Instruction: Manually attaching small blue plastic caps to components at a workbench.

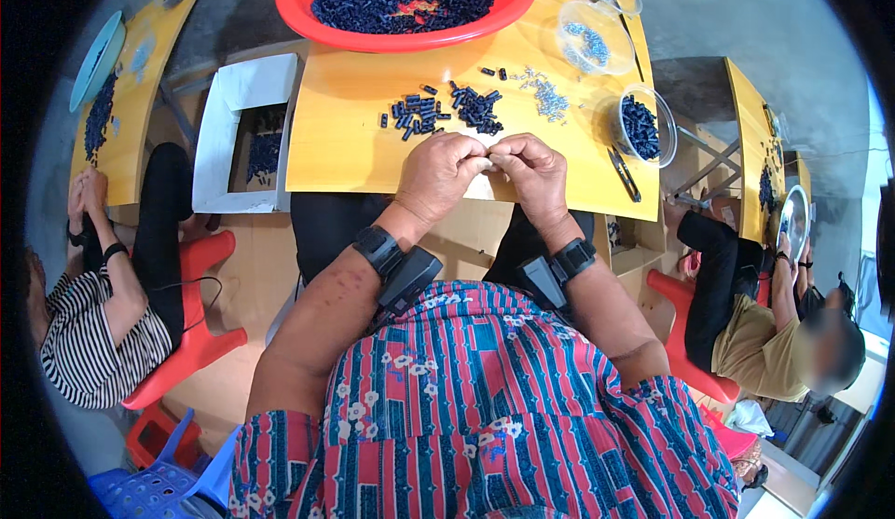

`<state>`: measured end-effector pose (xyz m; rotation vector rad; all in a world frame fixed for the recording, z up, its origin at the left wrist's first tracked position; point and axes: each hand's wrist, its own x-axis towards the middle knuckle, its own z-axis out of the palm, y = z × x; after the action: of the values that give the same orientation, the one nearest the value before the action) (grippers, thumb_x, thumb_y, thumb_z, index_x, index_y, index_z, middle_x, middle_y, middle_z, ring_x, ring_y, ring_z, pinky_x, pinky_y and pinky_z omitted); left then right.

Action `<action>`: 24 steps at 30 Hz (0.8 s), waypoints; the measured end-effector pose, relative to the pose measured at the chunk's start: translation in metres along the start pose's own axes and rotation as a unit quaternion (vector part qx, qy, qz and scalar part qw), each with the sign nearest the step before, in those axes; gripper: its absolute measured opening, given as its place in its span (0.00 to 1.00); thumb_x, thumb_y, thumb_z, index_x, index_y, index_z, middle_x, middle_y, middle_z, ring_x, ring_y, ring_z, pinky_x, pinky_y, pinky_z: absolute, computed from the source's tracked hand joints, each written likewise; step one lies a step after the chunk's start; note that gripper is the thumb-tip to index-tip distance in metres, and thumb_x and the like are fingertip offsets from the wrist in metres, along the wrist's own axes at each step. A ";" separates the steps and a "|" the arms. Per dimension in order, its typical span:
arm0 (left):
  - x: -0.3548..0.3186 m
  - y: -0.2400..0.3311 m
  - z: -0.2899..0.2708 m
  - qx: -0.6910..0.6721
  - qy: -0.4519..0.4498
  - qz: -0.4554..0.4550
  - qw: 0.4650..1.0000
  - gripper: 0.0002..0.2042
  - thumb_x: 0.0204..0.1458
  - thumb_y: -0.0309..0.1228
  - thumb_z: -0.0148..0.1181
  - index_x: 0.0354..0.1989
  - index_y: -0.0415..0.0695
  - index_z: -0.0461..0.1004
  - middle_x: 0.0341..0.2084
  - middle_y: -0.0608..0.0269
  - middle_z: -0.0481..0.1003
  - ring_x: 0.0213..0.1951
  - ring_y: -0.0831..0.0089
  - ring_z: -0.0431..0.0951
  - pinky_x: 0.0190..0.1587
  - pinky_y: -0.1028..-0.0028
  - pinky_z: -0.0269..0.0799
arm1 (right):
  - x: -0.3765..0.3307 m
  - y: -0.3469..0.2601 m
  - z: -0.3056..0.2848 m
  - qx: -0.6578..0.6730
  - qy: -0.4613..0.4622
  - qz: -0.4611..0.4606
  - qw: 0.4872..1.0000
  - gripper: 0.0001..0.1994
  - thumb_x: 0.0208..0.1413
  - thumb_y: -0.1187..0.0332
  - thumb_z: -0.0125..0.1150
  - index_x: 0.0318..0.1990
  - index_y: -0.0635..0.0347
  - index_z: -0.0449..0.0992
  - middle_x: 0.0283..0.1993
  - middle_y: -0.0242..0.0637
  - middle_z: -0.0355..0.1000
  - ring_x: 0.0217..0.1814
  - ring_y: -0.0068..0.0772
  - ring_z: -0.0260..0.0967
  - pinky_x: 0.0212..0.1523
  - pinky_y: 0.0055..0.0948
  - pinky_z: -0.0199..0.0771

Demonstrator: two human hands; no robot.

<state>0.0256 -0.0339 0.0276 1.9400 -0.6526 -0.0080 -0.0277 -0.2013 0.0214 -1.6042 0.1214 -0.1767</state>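
Observation:
My left hand (442, 170) and my right hand (531, 172) meet at the near edge of the yellow table (345, 160). Thumbs and fingertips of both are pinched together, almost touching; whatever lies between them is too small and hidden to name. Just beyond my fingers are two loose piles of small black cylindrical parts, the left pile (415, 114) and the right pile (476, 107). Farther right lies a scatter of small shiny clear or silvery pieces (548, 100). A clear round tub (641, 125) of black parts stands at the right, with dark tweezers or a similar slim tool (624, 174) beside it.
A big red basin (407, 39) heaped with black parts stands at the far edge. Clear bowls (595, 44) hold small pieces at the far right. A white open box (217, 137) sits left of the table. People work at tables on both sides, seated on red chairs (200, 323).

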 end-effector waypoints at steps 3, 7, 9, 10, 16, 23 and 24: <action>0.001 0.000 0.000 -0.002 -0.005 0.006 1.000 0.05 0.47 0.28 0.68 0.29 0.41 0.78 0.26 0.59 0.78 0.31 0.60 0.78 0.36 0.66 0.73 | 0.001 -0.002 -0.001 0.000 0.000 0.016 1.000 0.05 0.56 0.83 0.60 0.37 0.67 0.80 0.38 0.34 0.77 0.39 0.23 0.75 0.43 0.22 0.77; 0.001 0.001 -0.001 -0.012 0.001 0.012 1.000 0.05 0.48 0.28 0.68 0.30 0.41 0.78 0.26 0.58 0.78 0.31 0.61 0.78 0.35 0.66 0.73 | 0.000 -0.012 0.001 0.028 0.003 0.028 0.999 0.07 0.59 0.82 0.58 0.42 0.68 0.80 0.39 0.35 0.77 0.38 0.23 0.76 0.44 0.22 0.78; 0.001 0.001 -0.001 -0.033 0.016 0.003 0.999 0.05 0.49 0.28 0.67 0.31 0.41 0.79 0.25 0.58 0.77 0.30 0.62 0.78 0.34 0.67 0.73 | 0.000 -0.013 0.001 0.030 0.011 0.047 0.998 0.08 0.60 0.82 0.57 0.44 0.68 0.80 0.40 0.35 0.78 0.38 0.23 0.76 0.44 0.23 0.78; 0.000 0.000 -0.001 -0.033 0.016 0.003 0.999 0.05 0.49 0.28 0.67 0.31 0.41 0.79 0.25 0.58 0.77 0.30 0.62 0.78 0.34 0.67 0.73 | 0.000 -0.012 0.001 0.041 0.012 0.056 0.998 0.08 0.60 0.81 0.57 0.44 0.68 0.79 0.40 0.35 0.78 0.38 0.23 0.76 0.44 0.23 0.78; 0.001 0.003 -0.003 -0.006 0.013 0.014 1.000 0.05 0.49 0.26 0.67 0.33 0.42 0.79 0.25 0.59 0.76 0.29 0.63 0.77 0.33 0.68 0.72 | -0.002 -0.009 0.001 0.021 0.016 0.027 0.999 0.07 0.60 0.81 0.58 0.44 0.69 0.79 0.39 0.36 0.77 0.38 0.24 0.77 0.42 0.23 0.78; 0.000 0.005 -0.003 -0.008 0.004 -0.002 1.000 0.04 0.50 0.28 0.65 0.32 0.42 0.78 0.27 0.59 0.78 0.33 0.60 0.78 0.37 0.65 0.74 | -0.005 -0.008 0.006 -0.069 0.031 -0.072 0.995 0.07 0.58 0.82 0.61 0.42 0.68 0.81 0.39 0.36 0.75 0.37 0.24 0.76 0.40 0.22 0.77; 0.001 0.006 -0.003 -0.014 -0.004 -0.020 1.000 0.05 0.50 0.30 0.64 0.30 0.43 0.79 0.28 0.59 0.79 0.35 0.57 0.78 0.40 0.62 0.74 | -0.005 -0.008 0.006 -0.069 0.031 -0.071 0.995 0.07 0.58 0.82 0.61 0.42 0.68 0.81 0.39 0.36 0.75 0.37 0.24 0.76 0.40 0.22 0.77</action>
<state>0.0245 -0.0333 0.0340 1.9271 -0.6160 -0.0504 -0.0321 -0.1938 0.0291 -1.7467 0.0687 -0.3353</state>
